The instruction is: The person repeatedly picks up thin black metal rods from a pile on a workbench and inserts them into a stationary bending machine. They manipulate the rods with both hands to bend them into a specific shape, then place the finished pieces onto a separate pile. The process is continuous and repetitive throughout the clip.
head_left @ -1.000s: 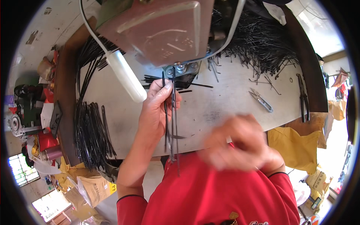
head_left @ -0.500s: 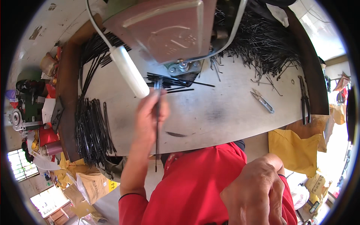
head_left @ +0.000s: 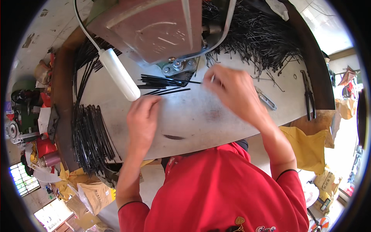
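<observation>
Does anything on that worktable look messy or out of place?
The heap of rods at the far right looks tangled, unlike the neater bundle at left. Near the table's front edge, a dark sliver sits alone: scrap or mark, I cannot tell.

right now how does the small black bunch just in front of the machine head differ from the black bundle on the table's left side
Size: the small bunch has far fewer pieces than the left bundle. Direction: the small bunch lies mostly left to right, while the left bundle runs mostly front to back. Both are made of slender black pieces.
</observation>
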